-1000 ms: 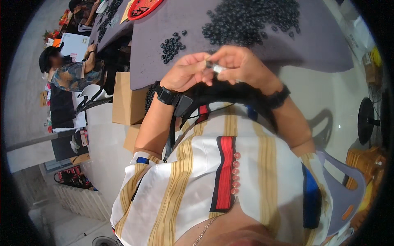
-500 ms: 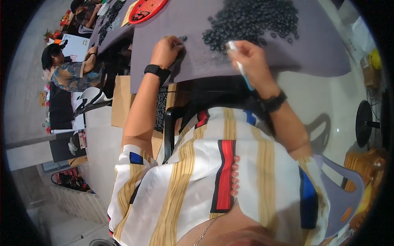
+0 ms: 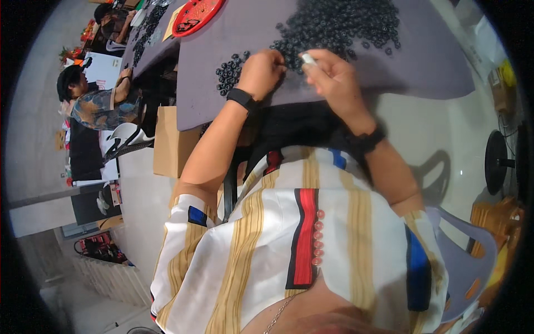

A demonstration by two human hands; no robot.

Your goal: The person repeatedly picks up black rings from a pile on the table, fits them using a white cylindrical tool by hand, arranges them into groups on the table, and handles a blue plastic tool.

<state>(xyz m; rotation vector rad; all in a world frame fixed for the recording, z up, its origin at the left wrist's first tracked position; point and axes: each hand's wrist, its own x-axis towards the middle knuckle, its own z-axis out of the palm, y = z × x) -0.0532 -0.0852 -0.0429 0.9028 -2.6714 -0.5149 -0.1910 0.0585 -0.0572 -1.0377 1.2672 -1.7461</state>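
Black beads (image 3: 342, 28) lie heaped on a grey table (image 3: 428, 72) at the top of the frame, right of a smaller cluster (image 3: 227, 73). Between the two, a worker's left hand (image 3: 262, 71) curls inward, its grip hidden; the right hand (image 3: 335, 79) grasps a white stick (image 3: 307, 58). A red tray (image 3: 203, 10) sits upper left.

Red print (image 3: 100, 84) on white box (image 3: 107, 67), too small to read.
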